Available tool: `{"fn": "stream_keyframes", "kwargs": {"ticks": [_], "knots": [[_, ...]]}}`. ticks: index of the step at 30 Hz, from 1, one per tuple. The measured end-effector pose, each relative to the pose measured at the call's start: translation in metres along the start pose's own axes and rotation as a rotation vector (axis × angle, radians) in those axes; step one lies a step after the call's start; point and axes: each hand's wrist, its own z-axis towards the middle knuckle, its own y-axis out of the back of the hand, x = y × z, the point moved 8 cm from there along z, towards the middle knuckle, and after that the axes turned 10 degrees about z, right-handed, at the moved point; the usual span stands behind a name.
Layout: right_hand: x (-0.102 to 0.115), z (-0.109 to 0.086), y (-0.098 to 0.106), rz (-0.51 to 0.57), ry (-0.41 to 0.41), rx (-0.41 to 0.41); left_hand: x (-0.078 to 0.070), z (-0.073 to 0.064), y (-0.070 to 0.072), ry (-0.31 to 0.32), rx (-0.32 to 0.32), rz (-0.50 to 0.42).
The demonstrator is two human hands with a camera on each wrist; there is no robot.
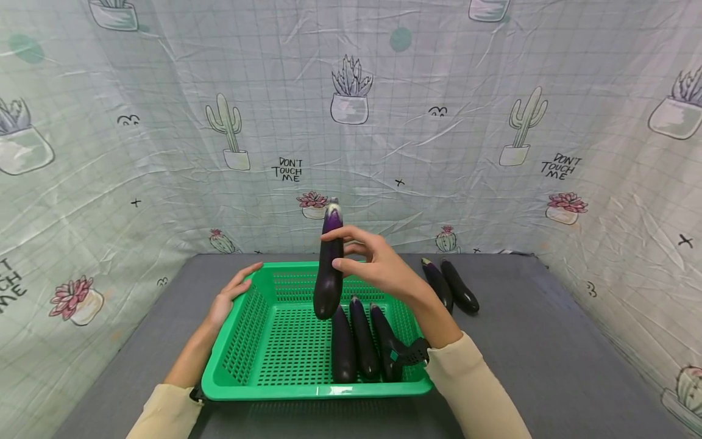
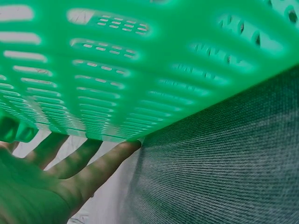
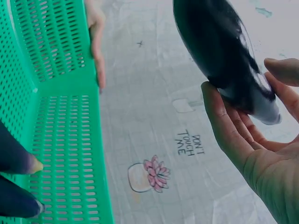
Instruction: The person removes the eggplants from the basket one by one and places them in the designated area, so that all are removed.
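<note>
My right hand (image 1: 378, 262) pinches a long dark purple eggplant (image 1: 328, 289) between thumb and fingers, upright with its pale stem end on top. It hangs above a green plastic basket (image 1: 263, 392). In the right wrist view the held eggplant (image 3: 217, 44) is clear of the basket. Inside the basket's right half lie a left eggplant (image 1: 342, 353), a middle eggplant (image 1: 363, 344) and a right eggplant (image 1: 386, 341), side by side. My left hand (image 1: 222, 305) rests at the basket's left rim; the left wrist view shows its fingers (image 2: 100, 168) stretched out against the outer wall.
Two more eggplants, one nearer (image 1: 437, 283) and one farther right (image 1: 459, 286), lie on the grey table (image 1: 526, 341) beyond the basket's right side. A patterned cloth (image 1: 395, 158) with potted plants rises behind and on both sides.
</note>
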Motion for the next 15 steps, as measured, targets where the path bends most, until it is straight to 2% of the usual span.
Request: {"fn": "stream_keyframes", "kwargs": {"ticks": [3, 9, 15], "knots": [[0.002, -0.008, 0.005, -0.008, 0.011, -0.035, 0.001, 0.0, 0.0, 0.002, 0.003, 0.009], [0.005, -0.022, 0.014, 0.042, 0.045, -0.098, 0.001, 0.0, 0.002, 0.002, -0.024, 0.085], [0.004, -0.035, 0.018, 0.025, 0.048, -0.109, 0.0, 0.0, 0.002, 0.011, -0.041, 0.101]]}}
